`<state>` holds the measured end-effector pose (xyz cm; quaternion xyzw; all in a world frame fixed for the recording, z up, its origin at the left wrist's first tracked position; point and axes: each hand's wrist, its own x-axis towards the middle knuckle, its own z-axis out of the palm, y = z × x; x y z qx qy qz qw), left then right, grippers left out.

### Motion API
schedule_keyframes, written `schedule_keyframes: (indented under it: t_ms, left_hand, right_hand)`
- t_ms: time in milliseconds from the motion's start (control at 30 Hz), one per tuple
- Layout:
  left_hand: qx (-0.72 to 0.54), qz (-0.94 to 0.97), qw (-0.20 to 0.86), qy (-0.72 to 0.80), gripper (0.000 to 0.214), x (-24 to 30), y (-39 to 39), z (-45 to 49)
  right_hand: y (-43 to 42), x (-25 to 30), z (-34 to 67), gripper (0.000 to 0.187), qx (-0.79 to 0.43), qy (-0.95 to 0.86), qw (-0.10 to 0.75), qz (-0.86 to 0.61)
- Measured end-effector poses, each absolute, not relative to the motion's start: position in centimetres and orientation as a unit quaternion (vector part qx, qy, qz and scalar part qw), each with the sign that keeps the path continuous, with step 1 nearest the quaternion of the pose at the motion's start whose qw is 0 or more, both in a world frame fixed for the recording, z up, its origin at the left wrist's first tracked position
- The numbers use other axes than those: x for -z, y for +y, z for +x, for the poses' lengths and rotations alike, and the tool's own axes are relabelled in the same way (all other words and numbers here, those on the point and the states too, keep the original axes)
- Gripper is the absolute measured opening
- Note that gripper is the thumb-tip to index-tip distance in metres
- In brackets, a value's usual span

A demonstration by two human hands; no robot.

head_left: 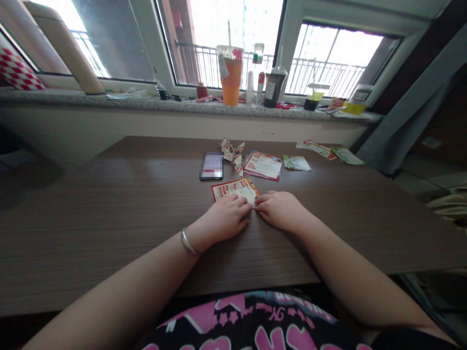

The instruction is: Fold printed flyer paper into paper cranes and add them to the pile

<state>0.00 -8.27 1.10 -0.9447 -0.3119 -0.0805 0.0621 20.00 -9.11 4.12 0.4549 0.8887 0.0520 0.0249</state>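
Note:
A folded sheet of printed paper (235, 190), white with a red and orange border, lies on the dark wood-grain table (120, 194) just beyond my hands. My left hand (226, 218), with a silver bangle (189, 242) on its wrist, presses the sheet's near edge. My right hand (280, 210) meets it at the right corner, fingertips on the paper. A folded paper crane (232, 155), a printed leaflet (262, 165) and a phone (211, 166) with a blurred screen lie farther off.
Small stacks of green-and-white cards (296, 163) and more printed paper slips (316, 149) lie at the table's far side. Behind it, a speckled stone windowsill (182, 103) holds an orange cup (231, 82), bottles and other small items. A grey curtain (401, 116) hangs at right.

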Motion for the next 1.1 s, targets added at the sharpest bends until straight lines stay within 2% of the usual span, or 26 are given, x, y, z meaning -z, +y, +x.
schedule_keyframes:
  t_ms: [767, 1100]
  left_hand:
    - [0.056, -0.936, 0.076, -0.339, 0.033, -2.1, -8.3, 0.5]
    - [0.062, -0.938, 0.039, -0.34, 0.033, -2.6, -7.8, -1.6]
  right_hand:
    - [-8.8, -4.1, 19.9, 0.034, -0.015, 0.857, 0.009, 0.515]
    - [-8.7, -4.0, 20.0, 0.033, -0.016, 0.866, 0.011, 0.5]
